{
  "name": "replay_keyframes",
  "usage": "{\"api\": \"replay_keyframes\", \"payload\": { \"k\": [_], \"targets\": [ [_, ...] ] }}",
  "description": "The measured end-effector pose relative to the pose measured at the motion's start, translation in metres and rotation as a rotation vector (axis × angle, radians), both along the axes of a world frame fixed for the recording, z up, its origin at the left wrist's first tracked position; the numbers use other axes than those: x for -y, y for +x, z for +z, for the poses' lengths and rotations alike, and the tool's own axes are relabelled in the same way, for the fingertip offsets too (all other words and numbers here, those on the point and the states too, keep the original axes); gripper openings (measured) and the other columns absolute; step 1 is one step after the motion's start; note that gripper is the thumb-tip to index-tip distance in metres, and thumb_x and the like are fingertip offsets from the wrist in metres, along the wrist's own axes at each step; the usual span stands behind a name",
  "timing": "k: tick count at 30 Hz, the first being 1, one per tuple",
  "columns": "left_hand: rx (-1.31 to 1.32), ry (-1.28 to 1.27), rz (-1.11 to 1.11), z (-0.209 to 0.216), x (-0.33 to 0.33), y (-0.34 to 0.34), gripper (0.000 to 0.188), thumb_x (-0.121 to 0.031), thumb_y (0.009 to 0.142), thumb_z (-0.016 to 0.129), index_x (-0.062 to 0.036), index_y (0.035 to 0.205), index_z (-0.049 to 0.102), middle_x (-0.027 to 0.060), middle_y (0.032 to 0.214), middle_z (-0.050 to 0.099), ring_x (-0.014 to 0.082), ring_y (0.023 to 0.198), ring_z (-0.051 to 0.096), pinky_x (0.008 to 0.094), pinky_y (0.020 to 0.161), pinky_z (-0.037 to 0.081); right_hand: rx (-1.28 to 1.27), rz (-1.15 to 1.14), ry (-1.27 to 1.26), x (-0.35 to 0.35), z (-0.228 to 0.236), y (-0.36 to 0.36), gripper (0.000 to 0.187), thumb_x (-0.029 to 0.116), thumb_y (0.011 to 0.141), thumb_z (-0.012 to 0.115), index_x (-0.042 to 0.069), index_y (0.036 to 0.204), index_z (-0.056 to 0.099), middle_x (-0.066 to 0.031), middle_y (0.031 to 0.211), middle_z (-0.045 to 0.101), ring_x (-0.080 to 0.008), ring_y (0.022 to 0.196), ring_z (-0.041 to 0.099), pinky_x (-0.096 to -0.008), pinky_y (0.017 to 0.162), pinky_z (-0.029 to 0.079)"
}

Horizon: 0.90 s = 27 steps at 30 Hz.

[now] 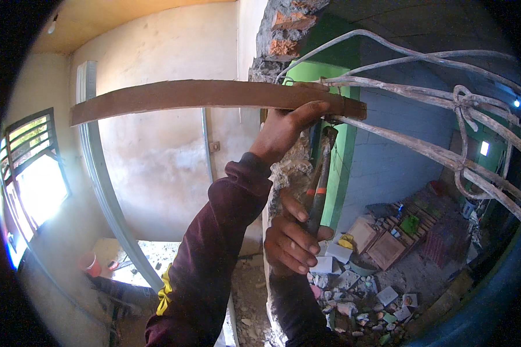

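A long brown wooden board (173, 95) stretches across the upper view. My left hand (286, 128) is closed around its right part, with the thumb lying along the near face. Lower down, my right hand (292, 240) grips the dark handles of a pair of pincers (320, 191) with orange bands. The head of the pincers points up, just under the board's right end, by some thin wire. Cement-stained steel rods (405, 136) run from the board's right end toward the right. Whether the jaws are closed on the wire cannot be made out.
Behind my hands rises a broken wall edge with exposed brick (289, 43). A grey metal post (101, 173) and barred window (35, 168) stand left, with a red bucket (90, 264) low down. Rubble (359, 301) and wooden panels (388, 248) lie on the floor at right.
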<state>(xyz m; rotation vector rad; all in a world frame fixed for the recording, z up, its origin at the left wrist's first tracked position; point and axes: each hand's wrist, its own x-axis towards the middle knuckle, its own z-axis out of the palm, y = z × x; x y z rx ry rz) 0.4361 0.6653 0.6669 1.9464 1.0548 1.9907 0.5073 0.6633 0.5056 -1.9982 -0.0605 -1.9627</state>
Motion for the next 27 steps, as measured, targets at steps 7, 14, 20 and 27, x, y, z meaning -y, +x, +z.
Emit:
{"api": "replay_keyframes", "payload": {
  "k": [7, 14, 20, 27],
  "targets": [
    [0.101, 0.218, 0.290, -0.024, -0.002, 0.025, 0.055, -0.037, 0.088, 0.072, 0.0040, 0.122, 0.057, 0.0136, 0.111, 0.065, 0.0206, 0.103, 0.061, 0.0323, 0.093, 0.047, 0.047, -0.240, 0.215, -0.044, -0.027, -0.009, 0.055, 0.014, 0.092, 0.066, 0.008, 0.133, 0.030, -0.0196, 0.089, 0.065, -0.0374, 0.074, 0.069, -0.0498, 0.066, 0.059],
    [0.179, -0.421, 0.139, -0.068, -0.006, 0.042, 0.054, -0.041, 0.089, 0.070, 0.0030, 0.116, 0.054, 0.0116, 0.100, 0.064, 0.0212, 0.086, 0.064, 0.0302, 0.072, 0.050, 0.085, -0.278, 0.139, -0.048, -0.049, -0.008, 0.055, 0.023, 0.094, 0.062, 0.009, 0.138, 0.031, -0.0208, 0.092, 0.063, -0.0381, 0.078, 0.068, -0.0465, 0.065, 0.059],
    [-0.219, -0.005, 0.755, -0.087, -0.032, 0.047, 0.039, -0.034, 0.089, 0.063, 0.0017, 0.098, 0.052, 0.0267, 0.080, 0.066, 0.0471, 0.074, 0.064, 0.0543, 0.070, 0.049, 0.886, -1.647, 0.184, -0.058, -0.055, 0.051, 0.042, 0.028, 0.091, 0.063, 0.000, 0.123, 0.057, -0.0108, 0.110, 0.067, -0.0272, 0.098, 0.066, -0.0422, 0.073, 0.055],
    [-0.459, -0.193, 0.880, -0.069, 0.020, 0.060, 0.072, -0.062, 0.082, 0.067, 0.0049, 0.105, 0.055, 0.0282, 0.093, 0.065, 0.0421, 0.085, 0.066, 0.0499, 0.074, 0.051, 0.847, -2.106, 0.474, -0.040, -0.021, 0.073, 0.031, 0.020, 0.093, 0.065, -0.003, 0.112, 0.058, -0.0085, 0.084, 0.064, -0.0195, 0.068, 0.064, -0.0328, 0.062, 0.052]
  ]
}}
